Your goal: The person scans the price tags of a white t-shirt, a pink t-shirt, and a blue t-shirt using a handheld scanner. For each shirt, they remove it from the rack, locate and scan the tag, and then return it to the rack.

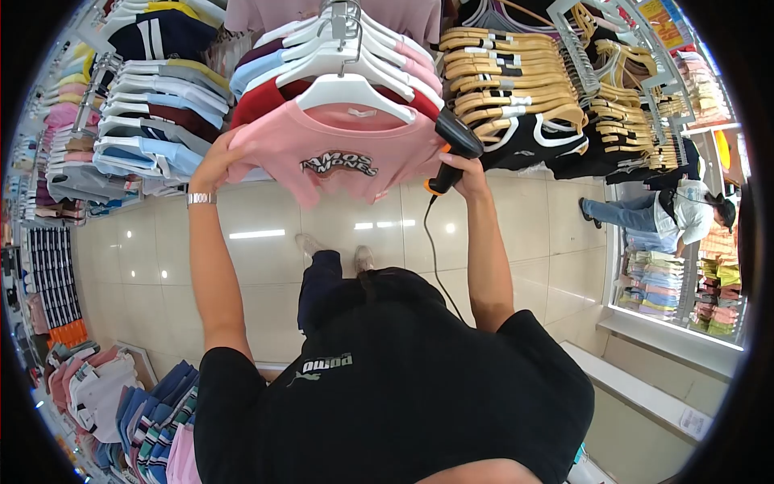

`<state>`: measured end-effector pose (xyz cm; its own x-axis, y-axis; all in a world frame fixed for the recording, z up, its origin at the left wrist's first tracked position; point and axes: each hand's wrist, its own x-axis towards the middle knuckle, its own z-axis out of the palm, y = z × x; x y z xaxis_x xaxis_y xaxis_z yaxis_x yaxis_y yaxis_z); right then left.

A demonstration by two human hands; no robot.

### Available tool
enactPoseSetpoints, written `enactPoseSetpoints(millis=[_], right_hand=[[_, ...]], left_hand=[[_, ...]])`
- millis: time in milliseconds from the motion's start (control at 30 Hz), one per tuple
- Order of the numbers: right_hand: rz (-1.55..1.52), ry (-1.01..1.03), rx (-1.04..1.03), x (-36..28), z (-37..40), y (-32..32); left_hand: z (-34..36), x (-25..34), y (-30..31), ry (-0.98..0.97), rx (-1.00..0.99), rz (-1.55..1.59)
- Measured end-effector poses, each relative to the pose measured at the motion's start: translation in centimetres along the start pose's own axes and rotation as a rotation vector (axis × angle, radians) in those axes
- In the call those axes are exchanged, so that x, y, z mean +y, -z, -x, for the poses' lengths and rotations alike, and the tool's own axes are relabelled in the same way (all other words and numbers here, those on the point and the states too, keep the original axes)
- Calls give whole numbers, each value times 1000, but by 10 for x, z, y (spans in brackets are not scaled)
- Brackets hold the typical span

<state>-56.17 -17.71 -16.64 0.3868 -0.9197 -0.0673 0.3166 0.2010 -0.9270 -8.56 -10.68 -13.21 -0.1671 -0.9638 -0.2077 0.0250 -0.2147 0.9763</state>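
Note:
A pink T-shirt with a lettered print on its chest hangs from a white hanger at the front of a rack. My left hand is closed on the shirt's left sleeve. In my right hand is a black and orange barcode scanner, gripped by its handle, with a cord running down towards my body. The scanner's head is beside the shirt's right shoulder, and my fingers there are partly hidden behind it. The cord's far end cannot be seen.
More shirts on white hangers sit behind the pink one. Black tops on wooden hangers fill the rack to the right, light shirts the left. A person stands far right. Folded clothes lie lower left; tiled floor lies between.

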Motion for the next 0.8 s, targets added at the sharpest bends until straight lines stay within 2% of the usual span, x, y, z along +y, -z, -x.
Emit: enactPoseSetpoints(millis=[33,100,167,233,367,433,500,600,733,800], right_hand=[[-64,-21,14,10,5,6],[-194,-61,11,21,15,8],[-256,-65,-3,35,23,10],[-267,-109,-31,48,34,17],[-284,-61,19,59,51,9],[-422,-25,54,66,58,5],[-538,-5,27,67,64,3],[-645,-29,55,64,80,-5],[-447,-39,117,75,100,17],[-420,-90,28,78,110,28]], left_hand=[[6,-28,14,32,-67,236],[19,-85,9,-65,-5,396],[26,-131,-6,-122,60,498],[27,-159,-46,-134,128,552],[40,-142,-116,293,147,367],[46,-143,-140,334,163,390],[52,-156,-159,175,154,469],[69,-162,-167,253,100,462],[91,-176,-172,234,83,776],[102,-186,-173,203,26,876]])
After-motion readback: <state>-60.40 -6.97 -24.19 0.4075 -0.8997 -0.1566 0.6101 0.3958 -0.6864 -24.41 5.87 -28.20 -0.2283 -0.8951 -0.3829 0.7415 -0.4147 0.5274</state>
